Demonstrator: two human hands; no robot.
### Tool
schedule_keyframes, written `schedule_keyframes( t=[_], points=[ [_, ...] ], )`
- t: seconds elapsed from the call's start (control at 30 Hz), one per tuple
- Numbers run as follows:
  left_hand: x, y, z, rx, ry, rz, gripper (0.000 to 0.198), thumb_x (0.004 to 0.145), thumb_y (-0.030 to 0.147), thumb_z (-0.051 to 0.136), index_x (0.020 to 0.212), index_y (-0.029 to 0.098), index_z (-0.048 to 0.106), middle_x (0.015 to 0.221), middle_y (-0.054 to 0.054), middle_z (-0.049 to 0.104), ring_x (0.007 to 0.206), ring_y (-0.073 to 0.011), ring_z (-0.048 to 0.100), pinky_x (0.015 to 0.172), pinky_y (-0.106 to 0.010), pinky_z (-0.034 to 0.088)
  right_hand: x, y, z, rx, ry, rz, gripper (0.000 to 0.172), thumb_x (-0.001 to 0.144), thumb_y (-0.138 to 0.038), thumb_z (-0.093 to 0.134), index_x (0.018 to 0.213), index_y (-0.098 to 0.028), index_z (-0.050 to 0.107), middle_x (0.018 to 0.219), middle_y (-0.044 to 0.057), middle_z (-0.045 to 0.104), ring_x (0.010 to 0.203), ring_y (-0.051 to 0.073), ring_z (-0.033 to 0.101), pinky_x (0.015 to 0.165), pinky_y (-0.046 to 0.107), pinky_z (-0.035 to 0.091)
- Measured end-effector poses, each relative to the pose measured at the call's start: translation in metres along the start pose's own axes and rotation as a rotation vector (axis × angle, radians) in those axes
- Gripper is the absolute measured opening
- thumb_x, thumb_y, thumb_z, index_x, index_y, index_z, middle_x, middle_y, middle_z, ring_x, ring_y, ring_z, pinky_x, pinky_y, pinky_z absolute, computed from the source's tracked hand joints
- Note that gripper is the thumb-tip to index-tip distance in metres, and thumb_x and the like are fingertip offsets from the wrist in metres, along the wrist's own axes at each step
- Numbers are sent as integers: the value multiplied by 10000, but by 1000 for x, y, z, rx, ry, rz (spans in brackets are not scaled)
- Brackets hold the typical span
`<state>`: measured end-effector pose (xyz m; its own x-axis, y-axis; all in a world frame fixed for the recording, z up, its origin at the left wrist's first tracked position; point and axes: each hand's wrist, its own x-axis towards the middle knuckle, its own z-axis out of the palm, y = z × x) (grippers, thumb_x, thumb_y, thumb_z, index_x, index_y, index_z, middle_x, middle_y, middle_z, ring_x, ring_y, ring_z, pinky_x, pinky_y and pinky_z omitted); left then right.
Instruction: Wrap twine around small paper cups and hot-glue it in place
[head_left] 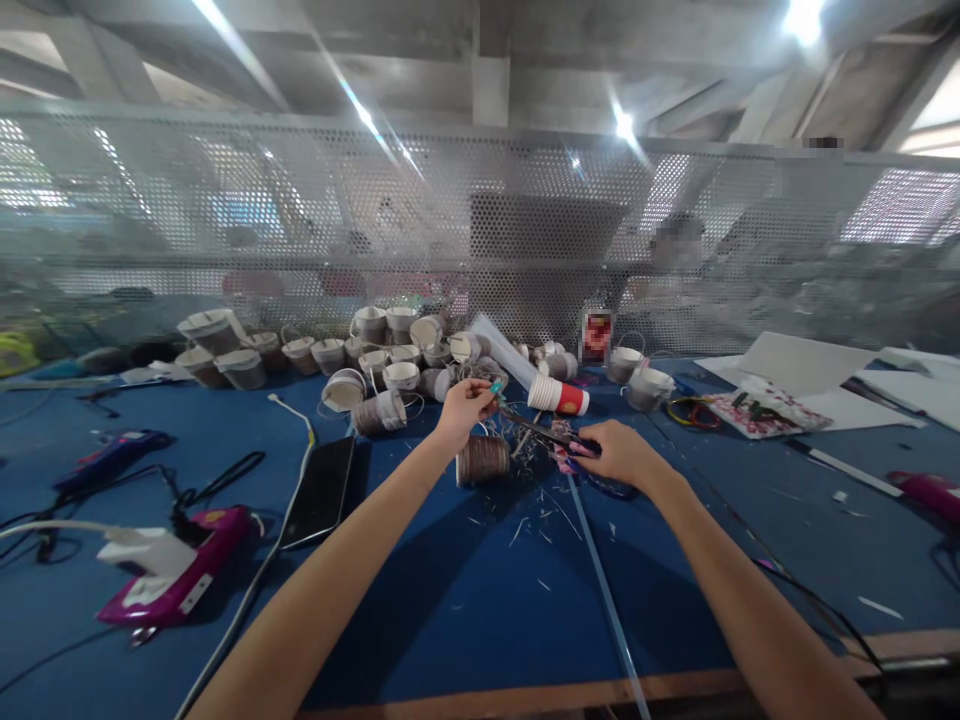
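Observation:
My left hand (466, 405) is closed in a pinch above the middle of the table. A small teal spot shows at its fingertips, and I cannot make out what they hold. In my right hand (622, 452) is a pair of scissors (536, 428), its blades pointing left toward the pinched fingers. Just below my left hand a small brown-wrapped bucket (482, 462) lies on its side. Grey scraps (525, 450) are scattered under the blades. Behind the scissors lies a stack of paper cups (557, 395), white with a red one at the end. A translucent glue stick (606, 590) runs toward the front edge.
Several small handled buckets (403, 376) crowd the back of the blue table (450, 600). At left are a black phone (321, 492) and a purple power strip (180, 570) with cables. White sheets (802, 365) lie at right. A perforated metal screen (337, 230) stands behind.

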<state>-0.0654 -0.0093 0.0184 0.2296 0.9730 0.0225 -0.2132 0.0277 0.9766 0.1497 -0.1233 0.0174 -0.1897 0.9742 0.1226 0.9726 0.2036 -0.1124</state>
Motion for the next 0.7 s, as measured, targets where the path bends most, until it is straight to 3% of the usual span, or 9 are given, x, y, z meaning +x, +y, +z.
schedule_keyframes(
  t=[0.2, 0.3, 0.4, 0.57, 0.63, 0.7],
  points=[
    [9, 9, -11, -32, 109, 46, 108, 684, 123, 611, 729, 134, 513, 547, 45, 518, 491, -52, 514, 545, -205, 483, -3, 7, -7, -53, 35, 107, 336, 752, -489, 477, 691, -181, 599, 671, 60, 626, 614, 178, 564, 501, 236, 272],
    [15, 25, -24, 4, 163, 128, 140, 669, 142, 621, 756, 147, 512, 566, 50, 519, 491, -52, 507, 535, -195, 465, -3, 14, -10, -109, 85, 276, 411, 783, -524, 413, 790, -177, 631, 777, 102, 655, 692, 219, 599, 524, 250, 317],
    [19, 46, -40, 97, 211, 265, 148, 684, 219, 625, 755, 165, 506, 621, 26, 547, 535, -77, 527, 610, -269, 493, -4, 24, -12, -156, 126, 468, 484, 807, -532, 359, 840, -148, 651, 816, 151, 662, 755, 271, 619, 562, 286, 378],
    [21, 72, -81, 417, 311, 444, 113, 635, 174, 663, 697, 206, 574, 616, 5, 566, 638, -148, 544, 684, -310, 451, -7, 39, -10, -116, 136, 824, 581, 815, -516, 335, 874, -46, 672, 883, 263, 644, 826, 348, 617, 595, 363, 438],
    [23, 75, -99, 478, 307, 437, 154, 555, 103, 690, 546, 182, 558, 489, 13, 496, 664, -166, 546, 686, -285, 438, -8, 45, -8, -68, 101, 919, 560, 812, -482, 355, 928, -29, 663, 934, 279, 629, 861, 358, 611, 612, 384, 448],
    [26, 76, -113, 567, 166, 336, 248, 535, 104, 687, 419, 166, 477, 348, 46, 341, 583, -143, 524, 628, -244, 428, -9, 47, -7, -29, 45, 967, 506, 795, -446, 405, 973, -41, 651, 987, 273, 614, 920, 356, 596, 638, 385, 452]
  ],
)
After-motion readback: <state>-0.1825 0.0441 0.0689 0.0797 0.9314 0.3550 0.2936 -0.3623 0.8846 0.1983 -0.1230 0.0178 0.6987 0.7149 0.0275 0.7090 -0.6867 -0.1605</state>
